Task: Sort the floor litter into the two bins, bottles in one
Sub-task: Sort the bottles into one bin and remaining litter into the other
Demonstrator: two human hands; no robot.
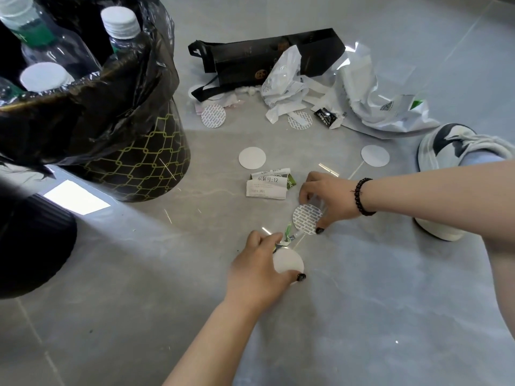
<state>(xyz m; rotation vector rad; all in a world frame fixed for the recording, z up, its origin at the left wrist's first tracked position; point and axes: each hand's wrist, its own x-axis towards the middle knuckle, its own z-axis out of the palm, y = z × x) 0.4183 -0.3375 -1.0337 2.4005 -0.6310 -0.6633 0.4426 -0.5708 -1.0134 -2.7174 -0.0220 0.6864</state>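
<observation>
My left hand (257,270) grips a plain white round disc (288,263) together with a crumpled green-and-white wrapper (287,237), low over the grey floor. Just above it, my right hand (327,200) pinches a printed round seal disc (307,219) by its edge. A folded receipt (269,183) lies on the floor beside my right hand. At the upper left stands a bin (145,162) with a black liner, holding several clear plastic bottles (119,26). A second dark bin (33,246) shows at the left edge.
Loose discs lie on the floor: a white one (252,157), another white one (375,155), two printed ones (213,116) (300,120). Farther back are a black paper bag (267,57), crumpled white plastic bags (367,96) and a small black sachet (326,117). My shoe (443,151) is at the right.
</observation>
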